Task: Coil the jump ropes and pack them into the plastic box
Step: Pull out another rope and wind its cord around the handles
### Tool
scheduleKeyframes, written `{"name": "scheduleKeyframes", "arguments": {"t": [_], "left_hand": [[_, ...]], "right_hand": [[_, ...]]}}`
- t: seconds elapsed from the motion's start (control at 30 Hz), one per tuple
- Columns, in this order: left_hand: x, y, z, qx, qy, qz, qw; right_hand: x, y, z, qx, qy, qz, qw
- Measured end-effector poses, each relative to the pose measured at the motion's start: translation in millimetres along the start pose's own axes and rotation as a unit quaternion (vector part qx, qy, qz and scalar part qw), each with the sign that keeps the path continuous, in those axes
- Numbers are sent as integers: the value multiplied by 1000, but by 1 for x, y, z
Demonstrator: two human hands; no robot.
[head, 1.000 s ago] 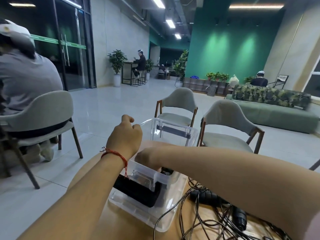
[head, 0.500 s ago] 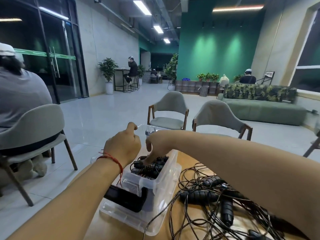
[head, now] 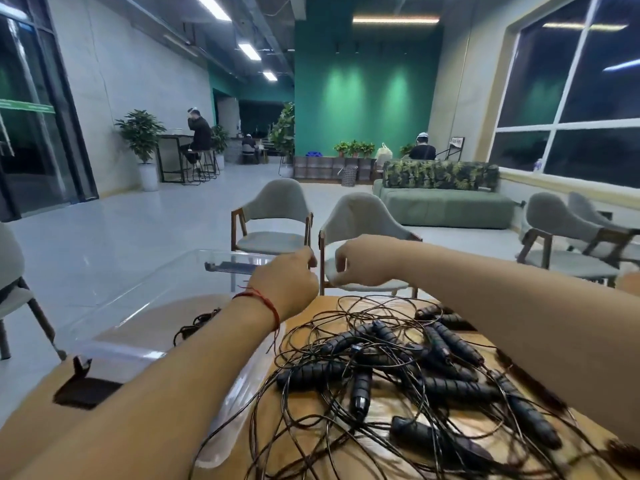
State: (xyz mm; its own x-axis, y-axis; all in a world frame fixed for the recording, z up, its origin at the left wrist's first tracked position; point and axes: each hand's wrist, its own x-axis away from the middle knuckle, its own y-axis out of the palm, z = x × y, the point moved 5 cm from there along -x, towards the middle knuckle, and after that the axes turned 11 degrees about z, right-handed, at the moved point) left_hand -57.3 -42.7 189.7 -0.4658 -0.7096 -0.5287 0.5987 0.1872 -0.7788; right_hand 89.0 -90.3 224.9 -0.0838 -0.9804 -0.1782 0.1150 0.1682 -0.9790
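Note:
A tangle of black jump ropes (head: 398,368) with ribbed handles lies on the wooden table (head: 38,407) at the right. At the left, under my left forearm, stands the clear plastic box (head: 239,403) with a coiled rope (head: 195,322) showing inside. A blurred clear lid (head: 156,296) hovers above the box. My left hand (head: 287,282) grips the lid's far right corner. Just to its right, my right hand (head: 360,261) hangs over the table's far edge, fingers loosely curled with nothing seen in them.
Two grey chairs (head: 273,216) (head: 363,223) stand just beyond the table, more chairs (head: 554,233) to the right. A black latch (head: 86,389) sits at the box's near left end. People sit far back in the room.
My right hand has come up out of the box and moved beside my left hand. The lid has tipped from upright to lying over the box. The view has swung right.

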Motion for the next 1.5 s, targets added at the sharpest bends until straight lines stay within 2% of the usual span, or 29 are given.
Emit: {"name": "scheduleKeyframes", "arguments": {"t": [0.2,0.43,0.57,0.63,0.73,0.87,1.0,1.13,1.2,1.33,1.5], "left_hand": [[25,81,37,-54,58,-136,988],[32,147,57,-16,61,-178,982],[35,164,74,-42,117,-203,971],[36,169,78,-50,109,-207,971],[27,160,80,7,70,-169,983],[0,116,83,183,8,-86,979],[-22,64,98,257,39,15,966],[-37,17,109,280,76,86,953],[-41,-4,113,304,87,110,942],[-47,-47,121,386,81,157,905],[-51,-86,138,512,53,142,845]], "right_hand": [[51,25,76,-35,58,-11,998],[77,80,113,-68,92,-48,992],[78,104,127,-64,113,-61,990],[80,108,130,-66,117,-72,988],[81,107,129,-87,113,-78,987],[76,91,121,-160,107,-20,981],[67,55,113,-196,111,83,971],[59,21,109,-357,129,156,912],[58,4,108,-399,123,193,888],[63,-15,100,-445,118,202,864],[67,-31,83,-489,83,216,841]]}}
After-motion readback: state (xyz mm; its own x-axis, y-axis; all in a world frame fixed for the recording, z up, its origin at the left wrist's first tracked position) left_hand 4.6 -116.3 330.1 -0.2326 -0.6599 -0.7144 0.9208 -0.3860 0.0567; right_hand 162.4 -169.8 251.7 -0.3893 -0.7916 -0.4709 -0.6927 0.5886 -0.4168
